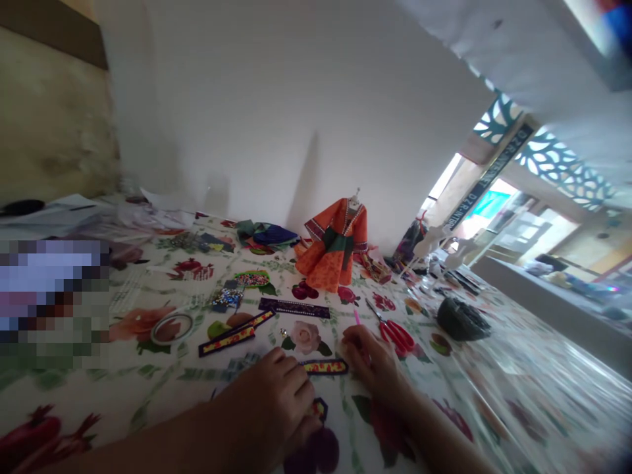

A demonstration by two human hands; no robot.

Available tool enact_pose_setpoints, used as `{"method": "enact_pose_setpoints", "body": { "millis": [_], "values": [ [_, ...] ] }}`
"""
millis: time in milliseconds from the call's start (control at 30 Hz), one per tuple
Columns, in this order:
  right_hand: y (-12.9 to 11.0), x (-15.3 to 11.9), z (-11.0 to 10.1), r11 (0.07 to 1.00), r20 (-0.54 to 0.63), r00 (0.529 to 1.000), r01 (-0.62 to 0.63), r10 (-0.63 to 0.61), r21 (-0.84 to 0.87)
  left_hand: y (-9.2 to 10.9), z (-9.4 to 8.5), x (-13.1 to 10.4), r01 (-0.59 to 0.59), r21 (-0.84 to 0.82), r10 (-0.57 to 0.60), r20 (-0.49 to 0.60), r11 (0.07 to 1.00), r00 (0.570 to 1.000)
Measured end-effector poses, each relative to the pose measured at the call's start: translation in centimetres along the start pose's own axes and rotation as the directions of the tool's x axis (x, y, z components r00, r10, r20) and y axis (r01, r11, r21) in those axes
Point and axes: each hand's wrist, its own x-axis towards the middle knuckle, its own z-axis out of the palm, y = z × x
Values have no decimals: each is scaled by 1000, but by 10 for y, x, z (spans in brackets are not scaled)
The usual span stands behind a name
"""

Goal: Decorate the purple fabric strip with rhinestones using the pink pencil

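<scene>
My left hand (284, 395) is closed over a dark-edged strip (326, 367) with a yellow and red pattern. One end of the strip sticks out toward my right hand, and another piece shows below my fingers. My right hand (378, 365) is closed in a pinch on a thin pink stick-like tool (357, 318), mostly hidden by the fingers. Red-handled scissors (397, 337) lie just beyond it. Left of my hands rest a folded patterned strip (232, 336) and a purple strip (295, 307) with a row of white dots.
An orange doll-sized dress (340, 243) stands on a stand by the white wall. Beads (253, 279), a bead pile (228, 297), a roll of tape (171, 328) and folded cloth (266, 234) lie leftward. A black bag (463, 318) sits right on the floral tablecloth (162, 395).
</scene>
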Motion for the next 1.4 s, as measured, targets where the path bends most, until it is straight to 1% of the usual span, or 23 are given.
{"method": "enact_pose_setpoints", "body": {
  "millis": [100, 233, 300, 500, 633, 700, 767, 900, 1000, 1167, 1300, 1400],
  "values": [
    [-1, 1, 1, 1000, -8, 1000, -8, 8, -12, 1, -6, 3, 1, 24, -1, -10, 1000, 1000],
    [1, -1, 4, 1000, -11, 1000, -14, 14, -9, 3, -15, 6, 2, 45, -2, 5, 999, 1000],
    [3, -2, 4, 1000, -9, 1000, -10, 10, -6, 3, -15, 6, 5, 66, -5, 10, 998, 1000],
    [2, -2, 2, 1000, -16, 999, 29, -29, 1, 1, -9, 5, 21, 134, -22, 9, 991, 1000],
    [0, -1, -1, 999, -28, 999, 34, -34, 14, 6, -19, 9, -15, 148, 3, 80, 989, 997],
    [-1, -1, -3, 999, -23, 1000, 20, -20, 28, 9, -26, 11, -43, 144, 23, 137, 989, 990],
    [-2, -1, -6, 999, -14, 1000, 7, -7, 44, 11, -31, 13, -72, 157, 46, 165, 985, 985],
    [-5, 0, -9, 998, -31, 1000, 3, -1, 70, 13, -35, 16, -136, 226, 90, 203, 964, 975],
    [-9, 1, -12, 996, -37, 999, 18, -14, 92, 15, -38, 18, -133, 229, 75, 245, 964, 967],
    [-20, 4, -25, 992, -41, 999, 10, -5, 126, 19, -41, 22, -129, 220, 64, 280, 967, 958],
    [-32, 5, -44, 987, -27, 1000, 15, -11, 162, 20, -39, 26, -120, 211, 59, 275, 970, 960],
    [-46, 12, -58, 986, -23, 999, 31, -28, 166, 20, -36, 26, -113, 203, 49, 297, 973, 954]
  ]
}}
